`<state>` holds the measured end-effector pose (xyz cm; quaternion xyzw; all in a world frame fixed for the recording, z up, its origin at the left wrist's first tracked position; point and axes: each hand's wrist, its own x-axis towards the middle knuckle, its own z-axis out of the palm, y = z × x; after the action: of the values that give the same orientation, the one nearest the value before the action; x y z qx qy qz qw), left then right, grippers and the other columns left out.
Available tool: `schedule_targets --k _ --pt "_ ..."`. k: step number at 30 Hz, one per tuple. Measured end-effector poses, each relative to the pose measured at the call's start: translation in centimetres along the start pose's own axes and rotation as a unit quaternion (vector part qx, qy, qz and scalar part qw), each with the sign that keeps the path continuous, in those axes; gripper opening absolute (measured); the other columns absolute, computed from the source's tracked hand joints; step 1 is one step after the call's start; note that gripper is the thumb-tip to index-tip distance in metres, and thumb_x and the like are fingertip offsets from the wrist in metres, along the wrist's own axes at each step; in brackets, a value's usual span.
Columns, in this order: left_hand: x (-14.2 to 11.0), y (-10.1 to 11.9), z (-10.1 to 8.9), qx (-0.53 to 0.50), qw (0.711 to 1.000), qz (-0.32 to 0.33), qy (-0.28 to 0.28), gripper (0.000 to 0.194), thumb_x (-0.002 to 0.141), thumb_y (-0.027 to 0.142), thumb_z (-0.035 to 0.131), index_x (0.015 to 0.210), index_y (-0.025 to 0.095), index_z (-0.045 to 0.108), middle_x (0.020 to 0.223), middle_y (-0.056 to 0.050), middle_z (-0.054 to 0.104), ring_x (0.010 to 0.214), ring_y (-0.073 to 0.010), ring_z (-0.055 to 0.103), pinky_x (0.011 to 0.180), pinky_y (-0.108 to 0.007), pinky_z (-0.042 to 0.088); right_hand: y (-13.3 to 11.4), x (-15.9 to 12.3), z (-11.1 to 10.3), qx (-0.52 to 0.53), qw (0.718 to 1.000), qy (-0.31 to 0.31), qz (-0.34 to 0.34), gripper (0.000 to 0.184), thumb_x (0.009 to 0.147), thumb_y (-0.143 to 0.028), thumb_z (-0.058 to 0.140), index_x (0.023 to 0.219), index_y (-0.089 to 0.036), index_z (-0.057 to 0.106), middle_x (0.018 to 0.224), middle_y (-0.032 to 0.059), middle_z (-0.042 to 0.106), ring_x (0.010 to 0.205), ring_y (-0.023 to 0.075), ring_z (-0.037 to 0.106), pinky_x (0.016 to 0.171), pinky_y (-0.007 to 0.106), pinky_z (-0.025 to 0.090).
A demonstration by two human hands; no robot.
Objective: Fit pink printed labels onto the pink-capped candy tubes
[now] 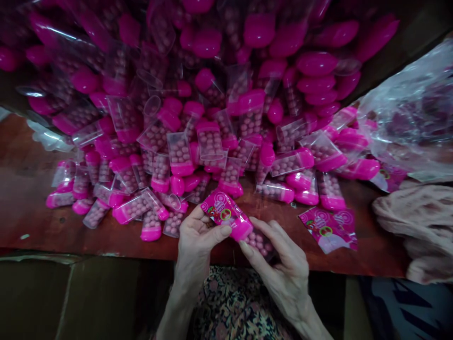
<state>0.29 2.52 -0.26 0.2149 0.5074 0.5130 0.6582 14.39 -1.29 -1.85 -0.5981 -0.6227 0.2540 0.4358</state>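
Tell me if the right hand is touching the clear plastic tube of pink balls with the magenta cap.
Touching: the head view shows the right hand gripping the clear plastic tube, fingers pressed against it.

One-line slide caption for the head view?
Left hand and right hand hold a pink-capped clear tube and printed wrapper above heaped tubes on a wooden table.

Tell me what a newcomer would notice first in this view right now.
A big heap of pink-capped clear tubes full of pink balls fills the top and middle of the view, spilling across the wooden table. At bottom centre, the left hand pinches a printed pink wrapper and the right hand holds a capped tube. To the right lie flat printed wrappers and a clear plastic bag.
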Motion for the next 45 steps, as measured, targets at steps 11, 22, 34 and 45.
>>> schedule_targets --k 11,22,34,45 --pt "-1.0 -0.7 1.5 -0.020 0.998 -0.010 0.050 0.039 0.063 0.006 0.078 0.098 0.021 0.069 0.085 0.000 0.075 0.073 -0.0105 0.069 0.073 -0.020 0.055 0.0 -0.1 0.6 -0.025 0.999 0.037 -0.013 0.026 0.082 -0.023 0.065 0.107 -0.020 0.062 0.085 0.0027 0.066 0.075 0.0162 0.063 0.068 0.031 0.058" --pt "-0.5 -0.4 1.3 -0.075 0.996 -0.050 0.023 0.031 0.058 0.021 0.082 0.085 0.015 0.069 0.074 -0.003 0.073 0.062 -0.0125 0.065 0.064 -0.024 0.054 0.3 0.1 -0.2 0.046 0.998 0.019 0.043 0.024 0.081 -0.030 0.066 0.105 -0.025 0.066 0.089 0.0013 0.070 0.083 0.0189 0.066 0.075 0.034 0.057" --pt "-0.6 -0.8 1.2 -0.029 0.999 -0.017 -0.001 0.023 0.067 0.011 0.076 0.088 0.020 0.072 0.083 0.000 0.074 0.075 -0.0088 0.065 0.076 -0.018 0.050 -0.1 -0.6 1.0 0.040 0.996 0.062 0.056 0.041 0.081 -0.024 0.067 0.121 -0.022 0.058 0.106 0.0055 0.069 0.094 0.0210 0.067 0.086 0.037 0.056" --pt "-0.8 -0.3 1.2 -0.066 0.996 -0.049 -0.029 0.022 0.066 0.015 0.077 0.088 0.019 0.074 0.079 -0.001 0.074 0.069 -0.0087 0.064 0.073 -0.019 0.050 -0.4 -0.2 0.9 0.081 0.994 0.026 0.062 0.031 0.081 -0.029 0.068 0.111 -0.025 0.062 0.098 0.0016 0.071 0.085 0.0186 0.069 0.096 0.042 0.049"
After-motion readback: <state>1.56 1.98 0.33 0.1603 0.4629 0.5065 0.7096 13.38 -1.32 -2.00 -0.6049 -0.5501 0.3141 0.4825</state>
